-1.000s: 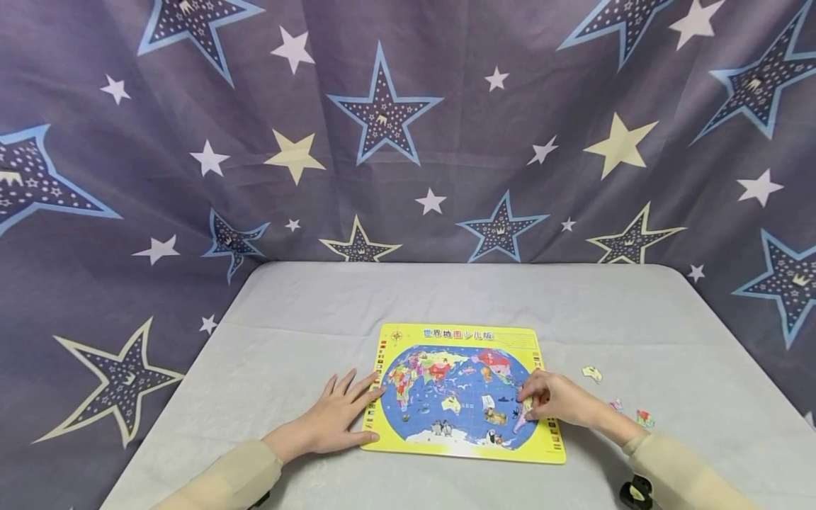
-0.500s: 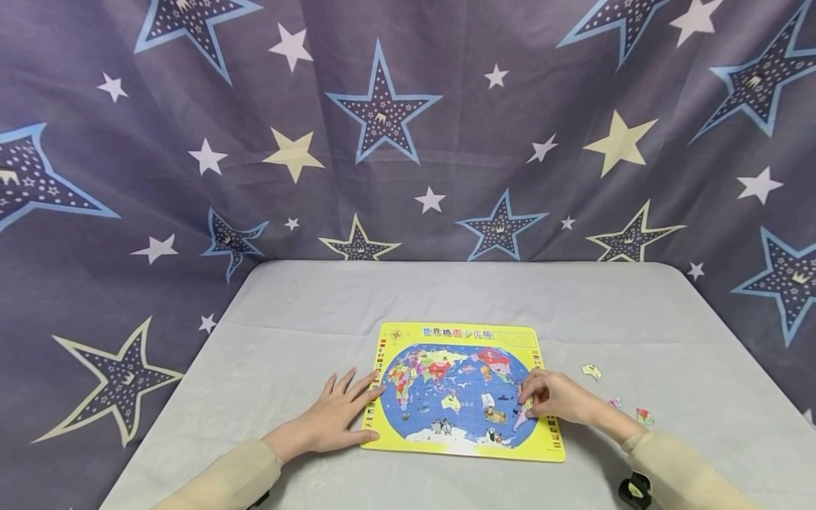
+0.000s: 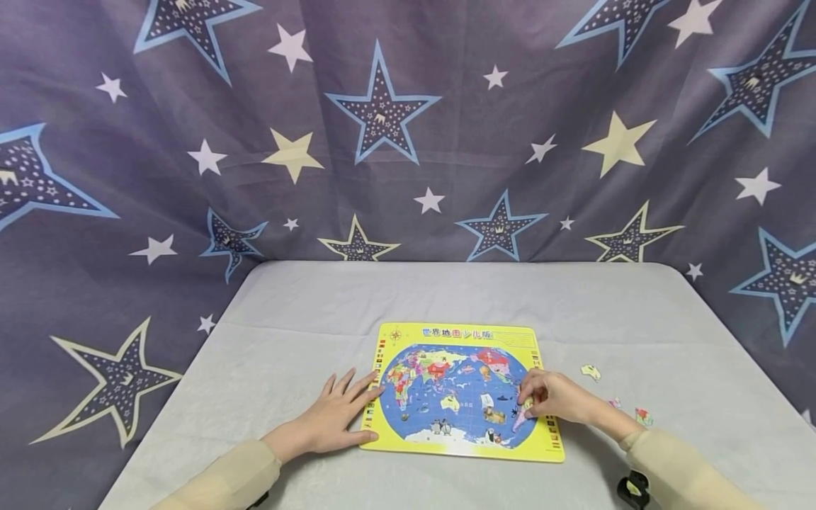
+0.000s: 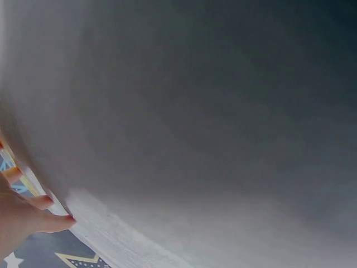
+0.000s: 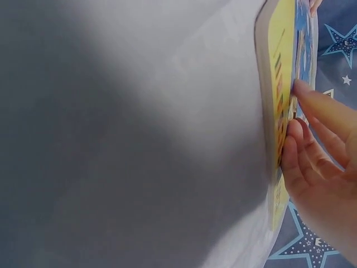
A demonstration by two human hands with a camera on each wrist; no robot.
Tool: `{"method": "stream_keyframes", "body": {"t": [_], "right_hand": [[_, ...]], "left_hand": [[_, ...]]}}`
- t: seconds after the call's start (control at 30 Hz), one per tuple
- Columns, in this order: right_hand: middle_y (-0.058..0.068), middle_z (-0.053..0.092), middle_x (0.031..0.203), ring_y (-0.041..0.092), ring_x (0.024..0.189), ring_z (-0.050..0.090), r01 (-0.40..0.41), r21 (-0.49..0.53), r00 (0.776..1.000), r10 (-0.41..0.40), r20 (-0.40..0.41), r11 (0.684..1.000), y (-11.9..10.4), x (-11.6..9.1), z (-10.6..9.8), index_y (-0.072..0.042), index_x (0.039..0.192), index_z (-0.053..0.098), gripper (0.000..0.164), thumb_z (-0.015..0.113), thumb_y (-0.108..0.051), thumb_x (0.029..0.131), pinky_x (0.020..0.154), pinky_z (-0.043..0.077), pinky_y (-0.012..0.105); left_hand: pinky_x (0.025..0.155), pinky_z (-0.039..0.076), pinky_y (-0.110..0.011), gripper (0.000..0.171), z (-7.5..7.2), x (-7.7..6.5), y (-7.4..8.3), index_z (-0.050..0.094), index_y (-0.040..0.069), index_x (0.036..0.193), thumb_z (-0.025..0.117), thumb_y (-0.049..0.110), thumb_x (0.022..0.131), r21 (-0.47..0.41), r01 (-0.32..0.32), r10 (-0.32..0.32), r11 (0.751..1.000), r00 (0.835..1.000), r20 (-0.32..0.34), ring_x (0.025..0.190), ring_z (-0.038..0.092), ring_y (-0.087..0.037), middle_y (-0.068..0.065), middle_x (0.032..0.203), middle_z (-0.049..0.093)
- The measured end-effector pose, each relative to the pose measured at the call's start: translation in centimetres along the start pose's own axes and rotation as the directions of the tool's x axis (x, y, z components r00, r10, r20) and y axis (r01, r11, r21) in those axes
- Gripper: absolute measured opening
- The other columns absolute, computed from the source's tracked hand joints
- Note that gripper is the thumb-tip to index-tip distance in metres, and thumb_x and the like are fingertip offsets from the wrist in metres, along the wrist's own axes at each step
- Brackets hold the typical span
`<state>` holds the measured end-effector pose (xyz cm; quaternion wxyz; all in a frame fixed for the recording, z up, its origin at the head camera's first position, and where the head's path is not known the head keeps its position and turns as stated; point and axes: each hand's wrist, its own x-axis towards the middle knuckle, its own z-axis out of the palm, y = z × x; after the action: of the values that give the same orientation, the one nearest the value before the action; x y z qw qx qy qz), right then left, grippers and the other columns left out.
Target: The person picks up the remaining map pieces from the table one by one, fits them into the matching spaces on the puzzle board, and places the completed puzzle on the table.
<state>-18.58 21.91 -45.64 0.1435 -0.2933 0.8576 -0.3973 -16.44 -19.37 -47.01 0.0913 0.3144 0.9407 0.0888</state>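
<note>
A yellow-bordered world map puzzle board (image 3: 398, 444) lies flat on the table in the head view. My left hand (image 3: 331, 418) rests with spread fingers on its left edge; in the left wrist view only part of that hand (image 4: 25, 215) shows at the lower left. My right hand (image 3: 556, 398) pinches a small pink-purple puzzle piece (image 3: 521, 419), shaped like South America, at the map's right side. The fingers cover its upper part. The right wrist view shows the thumb and fingers of this hand (image 5: 329, 167) bent over the board's edge (image 5: 281, 33).
Right of the board lie loose puzzle pieces: a cream one (image 3: 591, 372), a small pink one (image 3: 615, 403) and a red-green one (image 3: 644, 416). A grey cloth covers the table (image 3: 306, 297). Behind it hangs a star-patterned curtain (image 3: 446, 142).
</note>
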Motion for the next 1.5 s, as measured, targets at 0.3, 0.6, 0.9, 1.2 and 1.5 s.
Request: {"method": "stream_keyframes", "body": {"t": [0.3,0.6,0.9,1.2,1.5], "right_hand": [[0.002,0.055,0.084,0.005,0.065,0.048,-0.024,0.012,0.999,0.023,0.041,1.000,0.0,0.0,-0.2,-0.007,0.082,0.067,0.012,0.070,-0.006,0.070,0.057,0.044,0.019],[0.002,0.056,0.084,0.006,0.067,0.047,0.004,0.009,1.000,-0.004,0.004,1.000,0.1,-0.2,-0.2,-0.005,0.085,0.067,0.011,0.067,-0.003,0.074,0.058,0.043,0.020],[0.000,0.054,0.080,0.006,0.066,0.046,-0.037,-0.002,0.999,0.037,-0.013,0.999,0.0,-0.2,-0.1,-0.006,0.087,0.066,0.012,0.066,-0.004,0.075,0.057,0.042,0.019],[-0.002,0.052,0.080,0.008,0.069,0.046,-0.020,-0.099,0.998,0.014,-0.060,0.995,-0.8,-0.1,0.8,-0.008,0.084,0.065,0.020,0.074,-0.019,0.070,0.059,0.042,0.019],[0.000,0.052,0.080,0.010,0.068,0.046,-0.043,-0.063,0.996,0.039,-0.074,0.997,-0.5,-0.2,1.0,-0.007,0.085,0.063,0.021,0.074,-0.015,0.069,0.059,0.042,0.019]], "left_hand": [[0.098,0.009,-0.063,0.075,0.0,-0.1,0.0,0.027,0.022,0.140,0.035,0.067,0.081,-0.001,-0.007,0.007,1.000,1.000,-0.004,0.130,0.010,-0.041,-0.001,0.148,0.014],[0.099,0.008,-0.062,0.074,-0.1,-0.1,0.0,0.026,0.023,0.140,0.036,0.067,0.081,-0.008,0.004,-0.004,1.000,1.000,0.004,0.131,0.009,-0.040,-0.001,0.148,0.014],[0.098,0.009,-0.062,0.074,-0.1,-0.1,0.1,0.027,0.023,0.140,0.036,0.067,0.081,0.000,0.005,-0.005,1.000,1.000,0.001,0.131,0.010,-0.040,-0.001,0.148,0.014],[0.098,0.010,-0.063,0.074,-0.2,0.0,0.1,0.027,0.023,0.140,0.036,0.066,0.081,0.004,-0.002,0.002,1.000,1.000,-0.007,0.130,0.011,-0.041,-0.001,0.148,0.015],[0.098,0.009,-0.063,0.075,-0.1,0.0,0.0,0.027,0.022,0.140,0.035,0.067,0.081,0.002,-0.002,0.002,1.000,1.000,-0.003,0.130,0.010,-0.041,-0.002,0.148,0.015]]}}
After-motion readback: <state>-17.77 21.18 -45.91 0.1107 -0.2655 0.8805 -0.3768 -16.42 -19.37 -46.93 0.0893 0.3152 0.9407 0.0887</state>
